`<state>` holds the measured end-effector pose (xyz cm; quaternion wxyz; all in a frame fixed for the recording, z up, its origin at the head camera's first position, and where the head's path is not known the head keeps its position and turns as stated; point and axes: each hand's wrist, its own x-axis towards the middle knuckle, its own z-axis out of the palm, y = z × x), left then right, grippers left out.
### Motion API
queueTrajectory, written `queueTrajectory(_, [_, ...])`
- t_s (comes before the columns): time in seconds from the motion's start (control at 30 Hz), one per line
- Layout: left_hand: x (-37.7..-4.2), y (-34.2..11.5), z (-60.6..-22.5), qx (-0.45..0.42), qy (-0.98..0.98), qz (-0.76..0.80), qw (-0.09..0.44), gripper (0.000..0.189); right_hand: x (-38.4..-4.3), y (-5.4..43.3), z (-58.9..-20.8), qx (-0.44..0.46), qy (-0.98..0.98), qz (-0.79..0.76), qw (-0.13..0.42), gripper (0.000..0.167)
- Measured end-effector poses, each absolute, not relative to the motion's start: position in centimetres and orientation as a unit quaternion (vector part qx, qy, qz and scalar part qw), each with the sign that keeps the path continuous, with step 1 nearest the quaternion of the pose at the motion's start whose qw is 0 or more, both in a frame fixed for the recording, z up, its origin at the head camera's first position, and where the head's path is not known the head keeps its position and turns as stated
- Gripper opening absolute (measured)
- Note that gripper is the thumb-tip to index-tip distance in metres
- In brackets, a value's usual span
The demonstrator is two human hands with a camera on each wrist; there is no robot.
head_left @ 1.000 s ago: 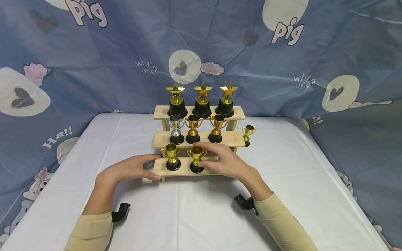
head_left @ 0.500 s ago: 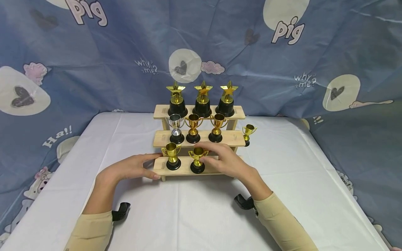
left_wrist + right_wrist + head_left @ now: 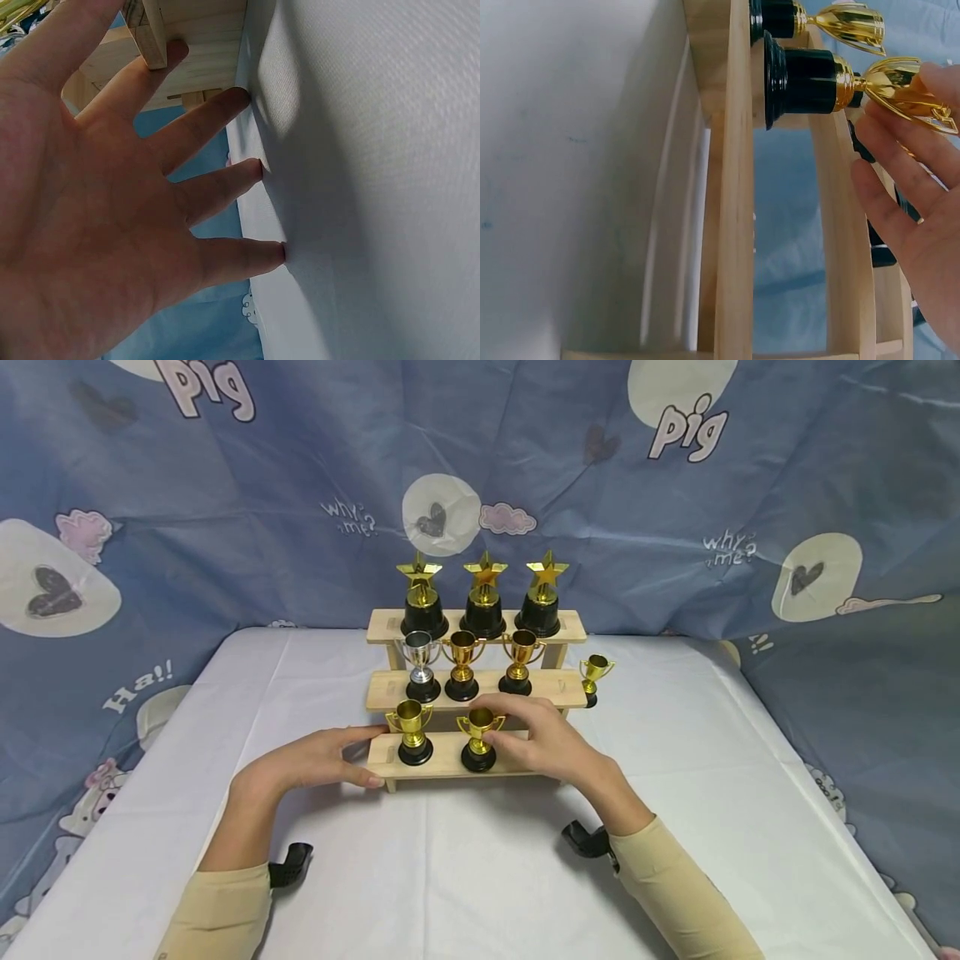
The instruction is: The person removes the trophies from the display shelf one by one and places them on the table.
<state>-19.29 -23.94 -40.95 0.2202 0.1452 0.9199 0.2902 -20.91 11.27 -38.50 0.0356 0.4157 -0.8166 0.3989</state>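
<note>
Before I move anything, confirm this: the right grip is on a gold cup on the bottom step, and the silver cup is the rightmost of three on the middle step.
Not quite: the silver cup is the leftmost of three on the middle step, as the head view shows. The right grip is on a gold cup on the bottom step.

Wide open tabletop (image 3: 423, 868) here, a straight run to the wooden stand (image 3: 564, 688)! On the lowest step a gap shows between left gold cup (image 3: 410, 731) and right gold cup (image 3: 477, 748), but the right hand (image 3: 546, 742) bars the right approach, the left hand (image 3: 315, 760) blocks the left, and three cups (image 3: 462, 664) crowd behind.
</note>
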Motion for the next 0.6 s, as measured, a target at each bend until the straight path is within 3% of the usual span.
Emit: queueTrajectory(0.6, [-19.3,-23.7,-41.1,0.147,0.917,0.299,0.22,0.092,-21.1,12.9,-37.5,0.398,-0.823,0.401,0.054,0.036])
